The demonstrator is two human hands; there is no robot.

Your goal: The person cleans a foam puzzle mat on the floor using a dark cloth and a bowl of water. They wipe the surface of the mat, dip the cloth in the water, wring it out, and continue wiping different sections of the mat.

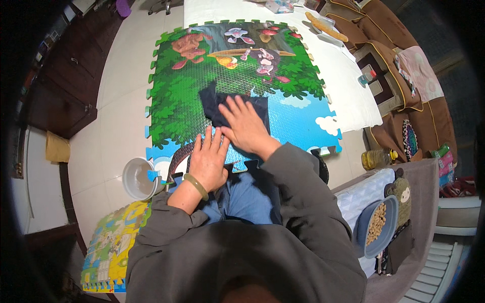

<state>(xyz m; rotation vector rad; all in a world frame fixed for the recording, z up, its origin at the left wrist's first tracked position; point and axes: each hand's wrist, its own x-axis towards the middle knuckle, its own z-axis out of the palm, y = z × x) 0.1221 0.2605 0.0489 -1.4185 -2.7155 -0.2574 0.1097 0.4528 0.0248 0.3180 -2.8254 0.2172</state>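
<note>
A foam play mat [174,102] with interlocking edges and printed cartoon animals, trees and sky lies before me. On its near half is a dark cloth [210,102], partly folded. My right hand [244,123] presses flat on this cloth with the fingers spread. Lower down, my left hand [208,159] rests palm down at the mat's near edge, its fingertips close to the right thumb. A jade-coloured bangle [196,186] circles the left wrist. Neither hand grasps anything. Part of the cloth is hidden under my right hand.
A bucket [132,178] stands at the mat's near left corner, beside a stack of yellow foam mats [110,246]. To my right a blue basin [392,223] holds peanuts. Beyond are an oil bottle [379,159], a white-covered table [352,102] and a brown sofa [435,125].
</note>
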